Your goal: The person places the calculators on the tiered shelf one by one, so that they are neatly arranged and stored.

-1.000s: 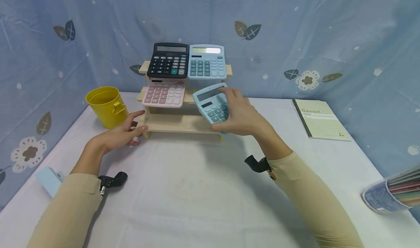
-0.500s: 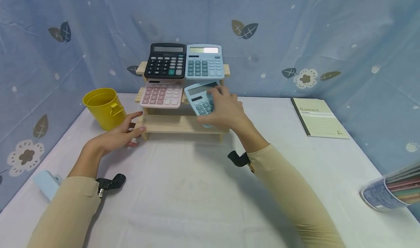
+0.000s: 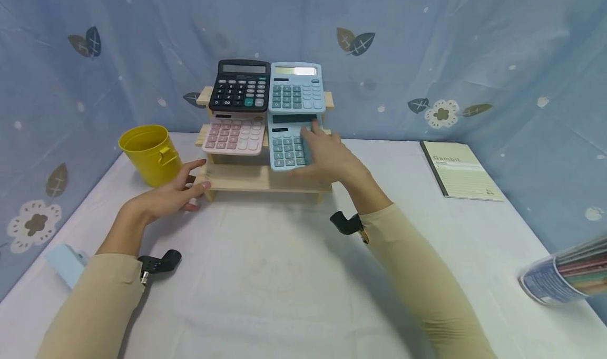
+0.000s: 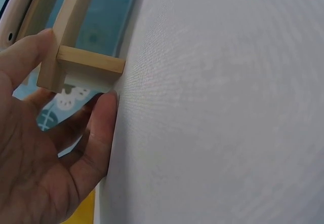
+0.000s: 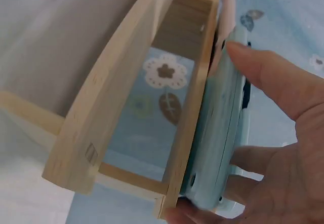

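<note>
A three-tier wooden stand (image 3: 256, 177) stands at the middle back of the table. My left hand (image 3: 163, 200) holds the left end of its lowest step; in the left wrist view the thumb lies on the wooden end (image 4: 91, 59). With my right hand (image 3: 334, 161) I grip a light blue calculator (image 3: 286, 149) by its edges, at the right of the middle tier; its right side is hidden under the fingers. In the right wrist view this calculator (image 5: 217, 127) leans against the step. Left of it is a pink calculator (image 3: 234, 136).
On the top tier are a black calculator (image 3: 240, 87) and another light blue one (image 3: 296, 89). A yellow bucket (image 3: 152, 156) is left of the stand. To the right lie a notepad (image 3: 462, 172) and a cup of pencils (image 3: 552, 282). A pale blue object (image 3: 66, 264) lies near my left sleeve.
My right hand has moved left with the light blue calculator and turned it from tilted to straight, setting it against the middle tier beside the pink one. My left hand has stayed put.
</note>
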### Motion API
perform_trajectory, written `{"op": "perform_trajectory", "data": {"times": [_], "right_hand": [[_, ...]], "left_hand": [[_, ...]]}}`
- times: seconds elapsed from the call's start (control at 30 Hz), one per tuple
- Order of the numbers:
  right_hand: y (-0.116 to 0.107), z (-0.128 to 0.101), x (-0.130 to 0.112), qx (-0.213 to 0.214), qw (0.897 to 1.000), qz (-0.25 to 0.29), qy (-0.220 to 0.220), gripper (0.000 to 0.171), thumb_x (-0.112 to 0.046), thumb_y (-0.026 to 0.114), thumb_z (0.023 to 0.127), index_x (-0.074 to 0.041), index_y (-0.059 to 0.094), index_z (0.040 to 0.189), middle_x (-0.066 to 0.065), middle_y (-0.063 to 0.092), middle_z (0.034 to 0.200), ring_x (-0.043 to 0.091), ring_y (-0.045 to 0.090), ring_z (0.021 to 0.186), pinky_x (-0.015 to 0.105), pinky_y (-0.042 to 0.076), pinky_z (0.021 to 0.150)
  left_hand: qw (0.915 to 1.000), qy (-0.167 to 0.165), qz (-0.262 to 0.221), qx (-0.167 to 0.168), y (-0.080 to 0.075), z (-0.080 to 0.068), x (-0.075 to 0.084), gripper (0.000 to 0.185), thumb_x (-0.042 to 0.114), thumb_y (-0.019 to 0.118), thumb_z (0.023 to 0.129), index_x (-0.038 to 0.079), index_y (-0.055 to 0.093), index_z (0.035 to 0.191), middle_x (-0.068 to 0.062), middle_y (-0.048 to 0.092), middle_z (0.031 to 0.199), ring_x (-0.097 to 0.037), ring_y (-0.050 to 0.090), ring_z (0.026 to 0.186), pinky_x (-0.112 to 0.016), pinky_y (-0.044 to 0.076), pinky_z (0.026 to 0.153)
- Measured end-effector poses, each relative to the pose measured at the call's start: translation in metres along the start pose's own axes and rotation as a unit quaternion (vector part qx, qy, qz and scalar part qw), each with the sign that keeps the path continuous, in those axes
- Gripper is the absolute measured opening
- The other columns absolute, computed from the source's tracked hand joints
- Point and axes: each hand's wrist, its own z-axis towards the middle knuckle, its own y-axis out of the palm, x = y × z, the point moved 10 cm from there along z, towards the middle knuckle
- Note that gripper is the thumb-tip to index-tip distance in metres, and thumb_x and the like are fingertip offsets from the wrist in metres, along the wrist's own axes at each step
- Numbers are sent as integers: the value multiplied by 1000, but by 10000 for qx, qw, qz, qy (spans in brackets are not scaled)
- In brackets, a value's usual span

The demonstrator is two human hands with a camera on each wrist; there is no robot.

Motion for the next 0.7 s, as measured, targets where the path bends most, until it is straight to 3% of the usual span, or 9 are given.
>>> {"op": "perform_trajectory", "data": {"times": [0.13, 0.47, 0.7], "right_hand": [[-6, 6, 1, 379, 9991, -202, 75, 107, -61, 82, 78, -15, 35, 161, 12, 19, 171, 47, 35, 140, 58, 37, 112], [-9, 14, 8, 826, 9966, 29, 65, 108, -63, 85, 73, -13, 41, 158, 13, 28, 168, 43, 36, 134, 56, 37, 110], [-7, 21, 9, 886, 9957, 249, -68, 108, -61, 86, 74, -9, 40, 158, 13, 28, 167, 39, 35, 137, 50, 35, 113]], "left_hand": [[10000, 5, -9, 16, -2, 0, -1, 93, 71, 47, 98, 42, -14, 162, -31, 12, 164, -39, 61, 123, -58, 47, 107], [9999, 85, -59, 9, -1, 0, 4, 93, 69, 49, 99, 40, -11, 163, -31, 14, 164, -39, 60, 123, -53, 51, 104], [10000, 73, -52, 4, 0, 0, 4, 93, 69, 48, 99, 40, -11, 163, -32, 14, 164, -39, 60, 124, -53, 51, 103]]}}
